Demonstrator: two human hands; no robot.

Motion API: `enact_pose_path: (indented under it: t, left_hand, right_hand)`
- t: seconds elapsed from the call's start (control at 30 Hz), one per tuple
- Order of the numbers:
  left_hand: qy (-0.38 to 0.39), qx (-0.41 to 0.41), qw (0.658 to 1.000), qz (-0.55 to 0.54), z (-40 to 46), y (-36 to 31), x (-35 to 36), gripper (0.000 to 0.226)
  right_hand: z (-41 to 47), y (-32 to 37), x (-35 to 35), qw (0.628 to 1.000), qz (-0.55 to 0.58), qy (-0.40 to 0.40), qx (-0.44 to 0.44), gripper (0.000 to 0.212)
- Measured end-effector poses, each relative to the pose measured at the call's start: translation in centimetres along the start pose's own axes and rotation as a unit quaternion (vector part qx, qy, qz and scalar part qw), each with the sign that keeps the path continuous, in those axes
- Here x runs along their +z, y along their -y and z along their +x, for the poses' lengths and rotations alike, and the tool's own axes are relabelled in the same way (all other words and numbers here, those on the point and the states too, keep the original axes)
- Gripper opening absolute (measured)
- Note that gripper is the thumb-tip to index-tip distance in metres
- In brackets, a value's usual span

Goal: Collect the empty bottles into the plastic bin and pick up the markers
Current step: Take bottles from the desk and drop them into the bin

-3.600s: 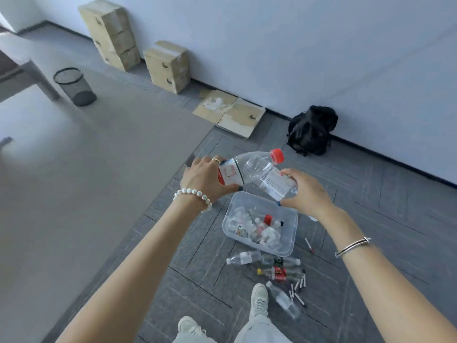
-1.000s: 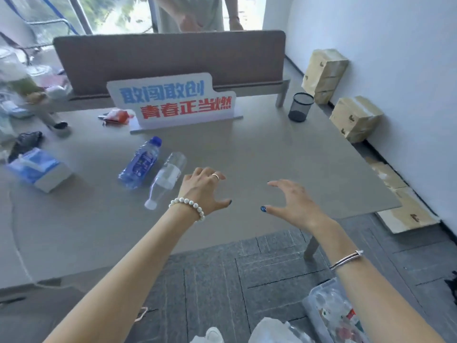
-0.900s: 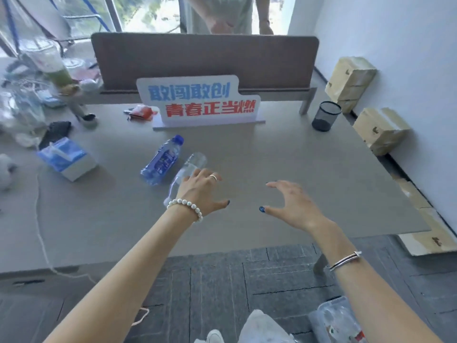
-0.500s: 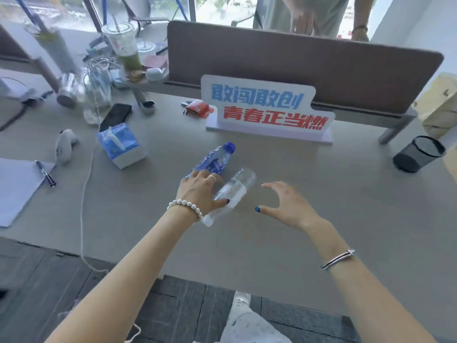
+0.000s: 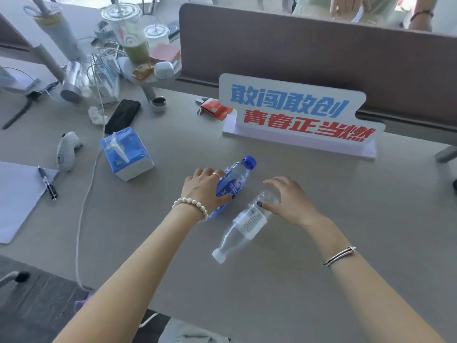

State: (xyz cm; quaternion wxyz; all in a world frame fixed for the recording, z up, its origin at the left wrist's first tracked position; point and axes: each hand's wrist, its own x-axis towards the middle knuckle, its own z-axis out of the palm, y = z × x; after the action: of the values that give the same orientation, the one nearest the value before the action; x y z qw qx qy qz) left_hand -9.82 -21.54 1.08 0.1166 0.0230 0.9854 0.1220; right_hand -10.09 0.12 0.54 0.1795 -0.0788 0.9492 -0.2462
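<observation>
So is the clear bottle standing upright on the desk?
No, the clear bottle lies on its side on the desk, white cap toward the person, with the right hand closing over its base.

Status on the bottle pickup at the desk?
Done: nothing here shows it; neither bin nor markers are in view. In hand: left hand grips the blue-label bottle; right hand is closing over the clear bottle, both lying on the desk. Left: lift both, bin them, then markers.
</observation>
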Motion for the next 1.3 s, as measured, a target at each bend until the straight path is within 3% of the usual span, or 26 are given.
enact_pose_path:
  t: [0.17,0.37,0.57,0.73,0.9,1.1,1.3]
  left_hand:
    - [0.031,0.018,0.998,-0.052,2.6,0.7,0.9,0.078]
    - [0.092,0.066,0.991,-0.07,5.2,1.1,2.5,0.09]
    - [0.131,0.084,0.986,-0.064,6.2,2.5,3.7,0.095]
    - [0.145,0.111,0.98,-0.074,6.4,2.8,3.6,0.105]
    - [0.149,0.14,0.978,-0.049,6.3,2.6,3.6,0.106]
    - [0.141,0.208,0.968,-0.015,4.5,-0.5,3.4,0.097]
    - [0.126,0.299,0.946,-0.016,0.2,-7.8,3.1,0.092]
  right_hand:
    - [1.1,0.8,2.4,0.997,0.005,-0.041,0.057,0.058]
    - [0.2,3.0,6.0,0.974,0.008,-0.11,0.2,0.064]
    - [0.0,5.2,9.7,0.926,0.091,-0.169,0.324,0.101]
    - [-0.2,6.1,10.7,0.885,0.162,-0.212,0.381,0.118]
    - [-1.2,5.6,10.6,0.889,0.172,-0.178,0.386,0.11]
    - [-5.3,4.3,9.5,0.875,0.183,-0.225,0.388,0.1]
    - [-12.6,1.2,7.9,0.848,0.203,-0.271,0.409,0.097]
